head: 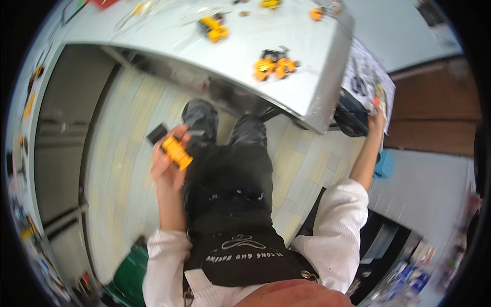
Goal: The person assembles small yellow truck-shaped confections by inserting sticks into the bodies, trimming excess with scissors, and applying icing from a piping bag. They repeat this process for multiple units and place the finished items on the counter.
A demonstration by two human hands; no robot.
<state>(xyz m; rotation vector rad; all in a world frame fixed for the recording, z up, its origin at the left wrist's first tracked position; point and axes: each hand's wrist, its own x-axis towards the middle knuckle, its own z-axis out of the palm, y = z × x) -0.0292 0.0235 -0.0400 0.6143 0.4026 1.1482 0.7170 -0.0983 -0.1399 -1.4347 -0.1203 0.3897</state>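
Observation:
My left hand (163, 163) is raised to the left of my lap, with its fingers closed round a yellow and black toy vehicle part (177, 152). A small pale strip sticks out beyond the fingertips. To the far right, my right hand (376, 112) reaches past the table corner to a sheet of printed paper (370, 63). At its fingertips is a small orange-red spot beside a tan item; blur hides whether the hand grips either one. Scissors with dark handles (359, 85) lie on the paper, left of that hand. Below them hangs a black bag (351, 115).
The white table (234, 63) ahead carries yellow-black toy vehicles (275, 65), another yellow toy (215, 30) and small parts. A metal edge (332, 76) bounds its right side. Left stands a steel cabinet (65, 115), with a green bin (130, 270) behind. A blue box (384, 164) sits below my right forearm.

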